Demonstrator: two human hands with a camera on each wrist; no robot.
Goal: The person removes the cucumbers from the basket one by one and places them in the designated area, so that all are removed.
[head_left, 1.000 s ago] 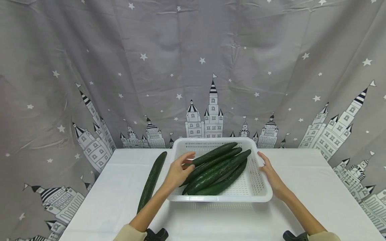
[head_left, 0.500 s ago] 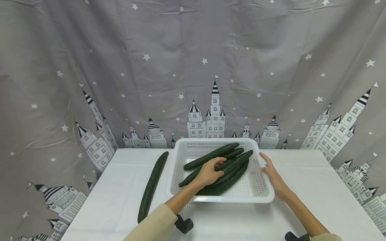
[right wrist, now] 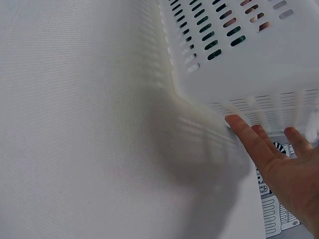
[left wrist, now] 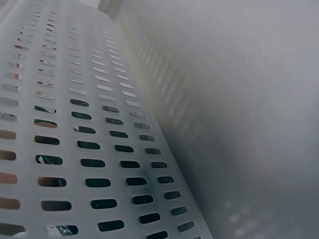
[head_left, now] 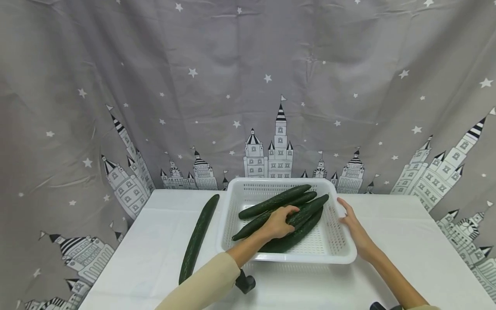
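Observation:
Several long dark green cucumbers point(head_left: 274, 201) lie slanting side by side in a white perforated plastic basket point(head_left: 294, 257). My left hand point(head_left: 278, 223) reaches over the near rim and grips one cucumber point(head_left: 315, 206) of the pile about its middle, thumb on the near side, fingers on the far side. In the left wrist view the basket wall point(left wrist: 99, 149) hides that hand. My right hand point(head_left: 354, 228) is at the basket's right end; the right wrist view shows its fingers point(right wrist: 249, 142) extended against the basket's outside.
Another cucumber point(head_left: 199, 239) lies alone on the white-covered table point(head_left: 155, 241), left of the basket. A grey curtain point(head_left: 217, 51) printed with castles and stars hangs right behind the table.
My left hand has moved right, from the left ends of the cucumbers to the middle of the pile, and grips one there. The right hand has stayed at the basket's right end.

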